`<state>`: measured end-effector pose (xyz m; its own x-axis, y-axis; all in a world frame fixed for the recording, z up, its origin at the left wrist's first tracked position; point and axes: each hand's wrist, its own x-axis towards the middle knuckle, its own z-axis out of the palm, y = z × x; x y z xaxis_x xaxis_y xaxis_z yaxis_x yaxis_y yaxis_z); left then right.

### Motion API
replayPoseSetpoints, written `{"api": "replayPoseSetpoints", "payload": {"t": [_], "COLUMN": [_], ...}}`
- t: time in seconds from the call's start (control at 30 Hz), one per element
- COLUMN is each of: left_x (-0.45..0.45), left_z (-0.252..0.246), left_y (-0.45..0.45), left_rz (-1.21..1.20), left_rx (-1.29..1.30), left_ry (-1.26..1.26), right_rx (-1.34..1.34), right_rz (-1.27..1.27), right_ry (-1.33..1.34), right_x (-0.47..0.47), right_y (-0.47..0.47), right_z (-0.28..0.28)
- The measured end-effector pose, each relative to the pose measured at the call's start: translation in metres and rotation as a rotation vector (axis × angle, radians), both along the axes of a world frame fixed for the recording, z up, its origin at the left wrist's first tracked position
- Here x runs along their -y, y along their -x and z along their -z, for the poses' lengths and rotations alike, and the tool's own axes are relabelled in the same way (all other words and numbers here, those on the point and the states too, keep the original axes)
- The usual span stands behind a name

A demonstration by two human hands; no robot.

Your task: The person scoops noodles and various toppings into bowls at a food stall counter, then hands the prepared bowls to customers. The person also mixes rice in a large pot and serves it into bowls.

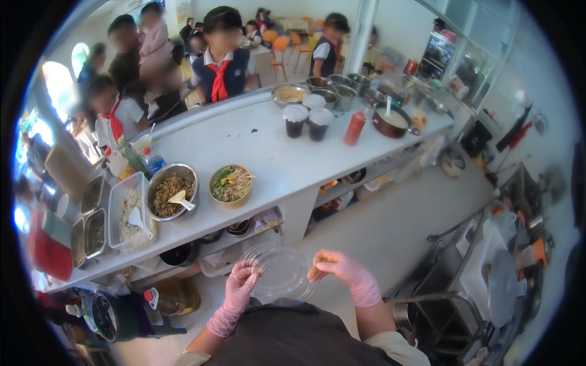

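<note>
My left hand [241,280], in a thin pink glove, grips the left edge of clear round plastic lids [281,274], which look stacked, above the floor in front of my apron. At their right edge is my right hand [334,270], gloved alike, fingertips pinched together; whether it grips the rim is hard to tell. On the white counter [219,142] beyond stands a round paper bowl [231,186] of shredded food with greens. Left of it are a steel bowl of minced food [171,194] with a white spoon and a clear plastic tub [130,210] with a white scoop.
Covered dark cups [295,121], a red squeeze bottle [355,128] and a pot with a ladle [391,120] stand farther right. Several people are behind the counter, one in a red scarf [219,78]. A metal rack [439,306] is at my right, an oil jug [176,297] below left.
</note>
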<state>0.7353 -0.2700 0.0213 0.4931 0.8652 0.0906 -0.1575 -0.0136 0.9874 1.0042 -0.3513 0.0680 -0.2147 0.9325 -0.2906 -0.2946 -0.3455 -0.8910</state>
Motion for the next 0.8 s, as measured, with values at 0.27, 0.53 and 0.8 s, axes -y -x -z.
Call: {"api": "replayPoseSetpoints", "payload": {"t": [0.27, 0.53, 0.8], "left_x": [0.008, -0.001, -0.054], "left_z": [-0.004, 0.03, 0.292], "left_y": [0.002, 0.001, 0.102], "left_rz": [-0.263, -0.166, -0.72], "left_rx": [-0.017, 0.063, -0.181], "left_ry": [0.23, 0.32, 1.103], "right_rx": [0.146, 0.376, -0.277], "right_rz": [0.346, 0.527, 0.607], "right_ry": [-0.016, -0.029, 0.144], "right_x": [-0.021, -0.039, -0.069], "right_y": [0.046, 0.035, -0.039], "right_z": [0.018, 0.049, 0.146]}}
